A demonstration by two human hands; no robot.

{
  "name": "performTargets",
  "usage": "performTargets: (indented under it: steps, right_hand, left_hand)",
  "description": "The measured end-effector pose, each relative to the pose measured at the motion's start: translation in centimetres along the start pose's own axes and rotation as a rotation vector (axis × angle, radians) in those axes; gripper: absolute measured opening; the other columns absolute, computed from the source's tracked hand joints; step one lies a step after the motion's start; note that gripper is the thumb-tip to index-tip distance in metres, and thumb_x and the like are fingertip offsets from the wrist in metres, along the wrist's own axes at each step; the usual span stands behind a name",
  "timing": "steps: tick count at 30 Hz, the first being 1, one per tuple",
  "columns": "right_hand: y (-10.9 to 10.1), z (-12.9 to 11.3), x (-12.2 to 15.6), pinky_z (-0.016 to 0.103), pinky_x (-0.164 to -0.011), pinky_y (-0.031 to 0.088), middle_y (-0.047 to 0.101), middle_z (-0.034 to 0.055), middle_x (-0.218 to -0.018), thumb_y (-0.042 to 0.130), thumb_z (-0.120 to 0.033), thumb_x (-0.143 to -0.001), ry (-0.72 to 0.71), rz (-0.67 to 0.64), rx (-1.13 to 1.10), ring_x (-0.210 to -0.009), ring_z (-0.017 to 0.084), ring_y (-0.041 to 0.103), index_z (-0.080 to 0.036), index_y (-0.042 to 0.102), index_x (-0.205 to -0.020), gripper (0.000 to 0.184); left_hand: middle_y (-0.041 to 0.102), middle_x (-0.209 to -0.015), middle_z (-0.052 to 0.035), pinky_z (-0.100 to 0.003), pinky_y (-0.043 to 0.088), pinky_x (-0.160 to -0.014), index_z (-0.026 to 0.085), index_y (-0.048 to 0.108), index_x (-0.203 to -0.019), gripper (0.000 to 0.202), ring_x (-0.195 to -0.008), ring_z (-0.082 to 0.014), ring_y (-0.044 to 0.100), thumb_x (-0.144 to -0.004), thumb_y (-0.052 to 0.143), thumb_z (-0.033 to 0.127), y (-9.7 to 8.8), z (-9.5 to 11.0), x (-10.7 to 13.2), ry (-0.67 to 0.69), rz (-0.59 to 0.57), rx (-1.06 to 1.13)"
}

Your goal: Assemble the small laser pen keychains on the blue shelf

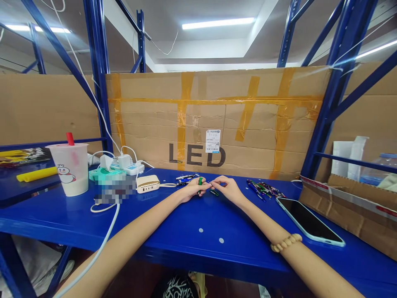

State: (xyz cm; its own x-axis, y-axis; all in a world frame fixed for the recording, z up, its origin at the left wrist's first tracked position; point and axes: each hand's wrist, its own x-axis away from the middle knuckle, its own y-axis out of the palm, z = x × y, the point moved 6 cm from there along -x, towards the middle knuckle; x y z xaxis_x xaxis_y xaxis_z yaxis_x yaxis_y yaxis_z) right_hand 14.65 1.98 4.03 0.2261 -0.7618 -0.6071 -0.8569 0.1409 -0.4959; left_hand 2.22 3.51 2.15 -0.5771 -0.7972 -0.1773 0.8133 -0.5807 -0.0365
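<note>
My left hand pinches a short green pen part upright between its fingers. My right hand faces it, almost touching, its fingertips pinched on a thin dark piece too small to make out. A dark green pen barrel lies just below those fingertips. Left of my hands lies a small heap of blue and silver pens. A larger heap of dark multicoloured pens lies to the right.
The blue metal shelf top carries a phone, a cream power bank, a plastic cup with a red straw and a power strip with chargers. A cardboard panel stands behind. An open carton sits at right.
</note>
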Motion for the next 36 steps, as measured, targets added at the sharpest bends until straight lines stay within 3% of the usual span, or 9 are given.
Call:
performTargets:
  steps: [5, 9, 17, 23, 29, 36]
  right_hand:
    - [0.3, 0.3, 0.0, 0.031, -0.069, 0.049, 0.069, 0.0077, -0.078, 0.057, -0.047, -0.073, 0.027, -0.053, -0.068, -0.072, 0.018, 0.063, -0.014, 0.069, -0.081, 0.036]
    - [0.4, 0.4, 0.0, 0.029, -0.066, 0.049, 0.069, 0.008, -0.08, 0.059, -0.046, -0.071, 0.044, -0.06, -0.058, -0.071, 0.018, 0.063, -0.014, 0.069, -0.077, 0.034]
    - [-0.2, 0.9, 0.0, 0.032, -0.067, 0.05, 0.071, 0.0067, -0.076, 0.061, -0.04, -0.069, 0.097, 0.049, -0.014, -0.07, 0.02, 0.064, -0.016, 0.07, -0.074, 0.026]
    - [-1.1, 0.2, 0.0, 0.035, -0.072, 0.051, 0.071, 0.0089, -0.082, 0.059, -0.042, -0.071, 0.114, 0.179, -0.047, -0.076, 0.023, 0.066, -0.015, 0.07, -0.08, 0.031]
    - [0.4, -1.8, 0.2, 0.03, -0.065, 0.052, 0.071, 0.0083, -0.079, 0.061, -0.039, -0.07, 0.054, 0.1, -0.078, -0.072, 0.021, 0.066, -0.015, 0.071, -0.077, 0.027]
    - [1.2, -2.1, 0.0, 0.028, -0.063, 0.05, 0.071, 0.0081, -0.077, 0.058, -0.039, -0.074, 0.0, -0.013, 0.019, -0.072, 0.02, 0.065, -0.014, 0.071, -0.076, 0.028]
  left_hand:
    - [0.037, -0.051, 0.0112, -0.019, 0.025, -0.043, 0.021, 0.031, -0.07, 0.049, -0.042, -0.0036, 0.035, -0.058, 0.076, 0.039, -0.1, -0.1, 0.0, -0.007, -0.029, -0.019]
    - [0.043, -0.056, 0.0092, -0.019, 0.026, -0.043, 0.02, 0.032, -0.071, 0.049, -0.043, -0.0032, 0.036, -0.058, 0.075, 0.04, -0.1, -0.4, -0.2, 0.0, -0.021, -0.076]
    - [0.05, -0.07, 0.0056, -0.019, 0.024, -0.043, 0.02, 0.034, -0.073, 0.042, -0.046, -0.0038, 0.036, -0.061, 0.069, 0.042, -0.1, -0.3, 0.0, 0.021, 0.097, -0.251]
    - [0.027, -0.05, 0.0085, -0.021, 0.023, -0.05, 0.018, 0.029, -0.051, 0.037, -0.05, -0.0064, 0.027, -0.064, 0.061, 0.031, -0.3, 0.6, 0.0, 0.161, 0.216, -0.459]
    - [0.022, -0.043, 0.008, -0.023, 0.017, -0.049, 0.018, 0.03, -0.042, 0.034, -0.047, -0.0066, 0.023, -0.063, 0.055, 0.026, -0.4, 0.1, -0.3, 0.152, 0.254, -0.634]
    - [0.023, -0.043, 0.0073, -0.022, 0.018, -0.046, 0.017, 0.033, -0.043, 0.028, -0.044, -0.0063, 0.023, -0.065, 0.049, 0.026, -0.5, -0.2, -0.1, 0.097, 0.262, -0.741]
